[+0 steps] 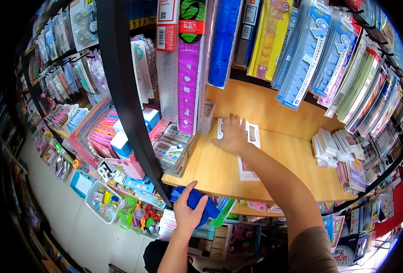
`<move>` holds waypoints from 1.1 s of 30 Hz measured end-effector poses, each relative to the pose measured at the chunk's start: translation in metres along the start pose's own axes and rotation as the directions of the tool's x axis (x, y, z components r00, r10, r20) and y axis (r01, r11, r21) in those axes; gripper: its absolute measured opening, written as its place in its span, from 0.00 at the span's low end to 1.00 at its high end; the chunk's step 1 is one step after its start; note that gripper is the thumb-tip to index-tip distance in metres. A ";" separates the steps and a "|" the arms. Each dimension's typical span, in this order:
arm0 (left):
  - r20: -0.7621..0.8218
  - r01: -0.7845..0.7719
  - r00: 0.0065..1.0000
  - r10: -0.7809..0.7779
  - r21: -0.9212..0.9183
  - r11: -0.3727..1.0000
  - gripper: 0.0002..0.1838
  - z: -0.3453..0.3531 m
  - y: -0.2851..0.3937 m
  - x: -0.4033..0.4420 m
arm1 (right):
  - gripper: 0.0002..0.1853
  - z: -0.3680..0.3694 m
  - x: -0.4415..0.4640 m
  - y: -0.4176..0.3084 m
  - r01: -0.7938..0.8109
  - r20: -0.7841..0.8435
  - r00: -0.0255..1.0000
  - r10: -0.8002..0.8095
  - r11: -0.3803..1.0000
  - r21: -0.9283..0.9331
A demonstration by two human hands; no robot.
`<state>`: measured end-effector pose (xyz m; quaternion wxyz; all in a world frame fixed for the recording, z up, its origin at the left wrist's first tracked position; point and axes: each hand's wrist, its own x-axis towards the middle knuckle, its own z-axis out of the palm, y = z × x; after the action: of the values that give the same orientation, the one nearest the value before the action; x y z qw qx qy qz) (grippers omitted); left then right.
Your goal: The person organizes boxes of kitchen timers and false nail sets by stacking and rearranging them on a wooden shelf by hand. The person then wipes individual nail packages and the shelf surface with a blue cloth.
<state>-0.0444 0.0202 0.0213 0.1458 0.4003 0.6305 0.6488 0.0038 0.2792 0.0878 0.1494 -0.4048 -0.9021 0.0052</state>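
Observation:
My right hand (232, 135) reaches onto the wooden shelf (283, 157), its fingers apart over flat white packs (247, 170) that lie near the back panel. The hand covers part of these packs; whether it touches them is unclear. My left hand (189, 210) is at the shelf's front left edge, fingers curled around a crumpled blue cloth (203, 204). Just above that hand, boxed calculators (170, 152) are stacked on the shelf's left end.
Packaged rulers (190, 82) hang low over the shelf. A black post (129, 91) rises at the left. Small white boxes (328, 148) are piled at the shelf's right end. A bin of small goods (103, 202) stands on the floor at lower left.

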 end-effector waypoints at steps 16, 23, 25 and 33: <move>0.007 0.013 1.000 -0.013 0.023 1.000 0.21 -0.001 -0.001 0.005 | 0.65 -0.004 0.048 -0.025 -0.186 0.162 0.975 0.155 0.962 0.202; 0.002 0.000 1.000 0.000 0.028 1.000 0.22 0.000 -0.004 0.004 | 0.67 0.003 0.050 -0.023 -0.151 0.162 0.979 0.122 0.972 0.182; 0.002 -0.003 1.000 0.003 0.032 0.999 0.22 0.000 -0.002 0.004 | 0.67 0.003 0.049 -0.023 -0.152 0.153 0.980 0.128 0.976 0.157; 0.011 0.036 0.999 -0.036 -0.008 0.999 0.22 0.000 -0.004 0.001 | 0.64 0.005 0.046 -0.020 -0.150 0.123 0.984 0.130 0.974 0.169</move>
<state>-0.0465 0.0219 0.0180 0.1627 0.3919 0.6341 0.6464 -0.0409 0.3003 0.0977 0.1339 -0.4516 -0.8741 0.1186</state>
